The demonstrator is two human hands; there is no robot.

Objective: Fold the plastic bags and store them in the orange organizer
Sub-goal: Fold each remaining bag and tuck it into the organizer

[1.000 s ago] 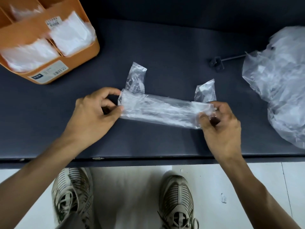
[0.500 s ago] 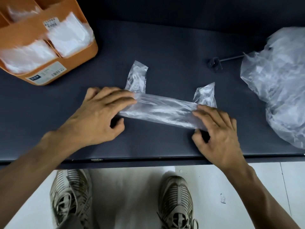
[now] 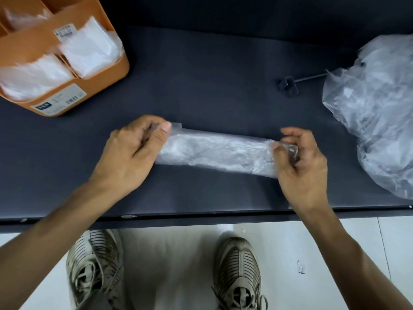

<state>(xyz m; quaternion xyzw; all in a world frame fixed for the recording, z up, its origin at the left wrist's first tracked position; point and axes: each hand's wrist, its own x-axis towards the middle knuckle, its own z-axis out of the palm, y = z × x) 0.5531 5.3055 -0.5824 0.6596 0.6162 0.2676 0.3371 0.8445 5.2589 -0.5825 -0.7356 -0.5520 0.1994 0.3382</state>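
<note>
Mid-fold: my left hand (image 3: 134,151) and right hand (image 3: 299,162) each pinch one end of the folded bag strip (image 3: 219,151) on the worktop (image 3: 212,86), below-right of the orange organizer (image 3: 105,79); likely next, fold it shorter.

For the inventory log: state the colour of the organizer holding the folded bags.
Orange organizer, seen best in the head view.

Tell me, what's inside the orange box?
The orange organizer holds white folded plastic bags in its two front compartments, and another shows in a compartment behind. They poke above the rim; what lies underneath them is hidden by the walls.
</note>
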